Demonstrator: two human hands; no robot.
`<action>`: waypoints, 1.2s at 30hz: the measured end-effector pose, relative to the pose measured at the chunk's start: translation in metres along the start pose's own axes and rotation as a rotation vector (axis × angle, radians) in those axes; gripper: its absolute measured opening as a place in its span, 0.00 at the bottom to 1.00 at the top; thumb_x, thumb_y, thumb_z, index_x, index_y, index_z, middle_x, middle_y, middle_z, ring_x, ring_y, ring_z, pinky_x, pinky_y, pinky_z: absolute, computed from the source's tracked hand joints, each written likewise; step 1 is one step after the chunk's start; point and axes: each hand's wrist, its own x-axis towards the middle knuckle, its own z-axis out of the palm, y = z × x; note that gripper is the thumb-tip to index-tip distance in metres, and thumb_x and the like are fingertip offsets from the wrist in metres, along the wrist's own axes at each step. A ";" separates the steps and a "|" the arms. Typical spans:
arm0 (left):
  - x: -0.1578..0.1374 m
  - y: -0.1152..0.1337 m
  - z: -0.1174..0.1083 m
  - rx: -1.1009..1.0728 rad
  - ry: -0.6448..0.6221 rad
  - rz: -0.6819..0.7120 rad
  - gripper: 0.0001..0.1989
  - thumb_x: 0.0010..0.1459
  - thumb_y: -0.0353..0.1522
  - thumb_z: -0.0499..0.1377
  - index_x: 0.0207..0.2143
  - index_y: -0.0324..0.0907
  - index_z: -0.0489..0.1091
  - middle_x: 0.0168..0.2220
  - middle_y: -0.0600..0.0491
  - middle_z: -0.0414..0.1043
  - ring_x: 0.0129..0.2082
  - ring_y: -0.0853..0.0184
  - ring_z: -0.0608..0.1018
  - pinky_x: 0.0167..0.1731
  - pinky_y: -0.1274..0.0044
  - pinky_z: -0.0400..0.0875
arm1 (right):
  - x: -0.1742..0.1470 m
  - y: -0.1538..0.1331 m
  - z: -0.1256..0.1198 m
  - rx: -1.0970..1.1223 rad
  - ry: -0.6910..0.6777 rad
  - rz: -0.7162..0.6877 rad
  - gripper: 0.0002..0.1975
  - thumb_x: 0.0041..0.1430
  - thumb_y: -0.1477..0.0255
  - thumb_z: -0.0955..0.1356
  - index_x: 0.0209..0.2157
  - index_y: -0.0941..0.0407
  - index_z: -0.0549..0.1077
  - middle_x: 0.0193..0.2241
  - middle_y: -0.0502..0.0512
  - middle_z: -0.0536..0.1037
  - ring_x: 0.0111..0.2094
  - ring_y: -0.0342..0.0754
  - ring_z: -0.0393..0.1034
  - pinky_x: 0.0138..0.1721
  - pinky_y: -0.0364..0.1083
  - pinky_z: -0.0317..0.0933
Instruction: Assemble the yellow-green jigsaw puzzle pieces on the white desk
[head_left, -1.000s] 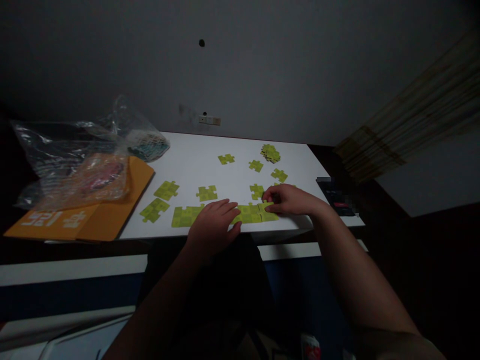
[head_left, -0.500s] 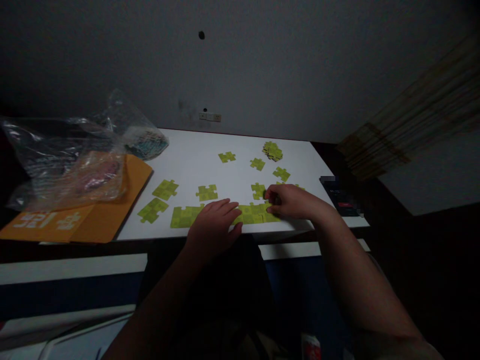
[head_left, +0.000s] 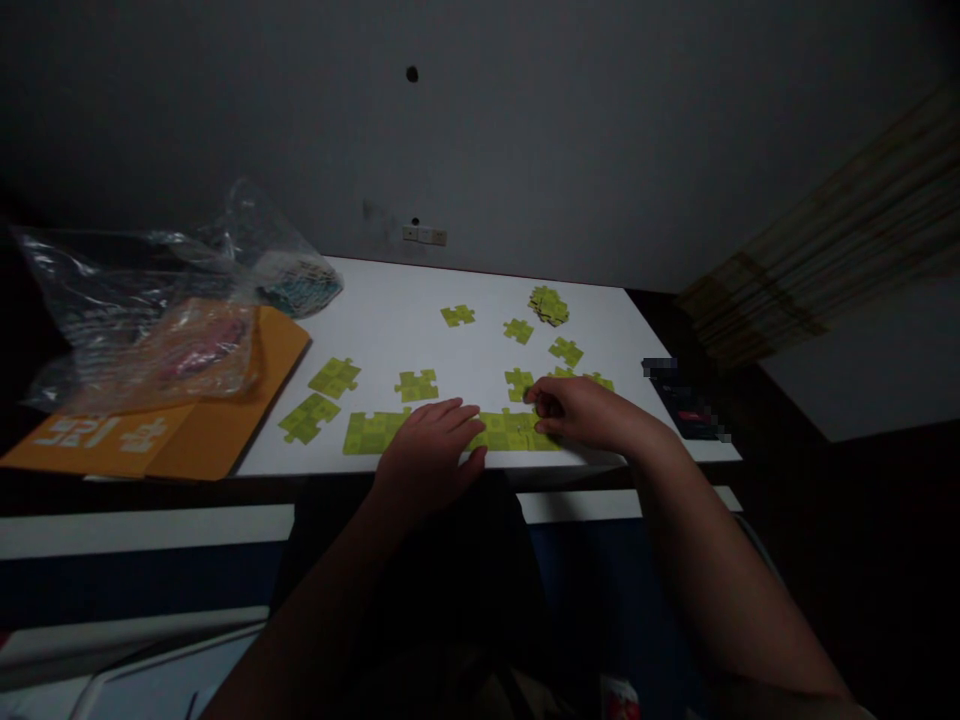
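Observation:
A joined row of yellow-green jigsaw puzzle pieces (head_left: 367,434) lies along the near edge of the white table. My left hand (head_left: 431,440) rests over its middle, fingers stretched out and pressing lightly from above. At the row's right end my right hand (head_left: 574,408) is curled, thumb and fingers gripping the end puzzle piece (head_left: 544,440), which is partly hidden. Just beyond those fingers lies a loose puzzle piece (head_left: 517,384). Another loose puzzle piece (head_left: 416,386) lies behind my left hand, and two more sit to the left of the row.
Several loose pieces and a small stack of puzzle pieces (head_left: 549,306) lie farther back. On the left are an orange envelope (head_left: 217,430) and a clear plastic bag (head_left: 120,320). A dark flat object (head_left: 679,400) lies at the table's right edge. The wall (head_left: 525,150) stands behind.
The piece at the row's right end looks flatter and more in line with the row, under my right hand. My left hand stays in place. The view has shifted slightly.

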 end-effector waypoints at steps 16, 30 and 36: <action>-0.001 0.002 0.000 -0.001 -0.009 -0.021 0.14 0.70 0.33 0.66 0.56 0.45 0.80 0.62 0.45 0.83 0.64 0.48 0.82 0.63 0.51 0.79 | -0.045 0.004 0.034 0.029 0.189 -0.220 0.22 0.67 0.66 0.77 0.61 0.47 0.78 0.58 0.63 0.82 0.62 0.66 0.73 0.66 0.66 0.67; -0.007 0.007 0.003 0.028 -0.018 0.064 0.12 0.76 0.33 0.58 0.49 0.40 0.82 0.52 0.45 0.86 0.53 0.55 0.85 0.59 0.61 0.80 | 0.087 -0.104 0.017 0.084 0.198 -0.436 0.18 0.67 0.63 0.77 0.57 0.48 0.80 0.58 0.61 0.83 0.58 0.63 0.77 0.63 0.60 0.69; -0.007 0.009 0.002 0.024 -0.059 0.071 0.14 0.78 0.33 0.57 0.45 0.39 0.83 0.45 0.44 0.84 0.49 0.55 0.84 0.55 0.62 0.79 | 0.119 -0.120 0.039 -0.086 0.033 -0.458 0.16 0.67 0.65 0.76 0.55 0.49 0.83 0.55 0.62 0.84 0.57 0.64 0.77 0.62 0.61 0.68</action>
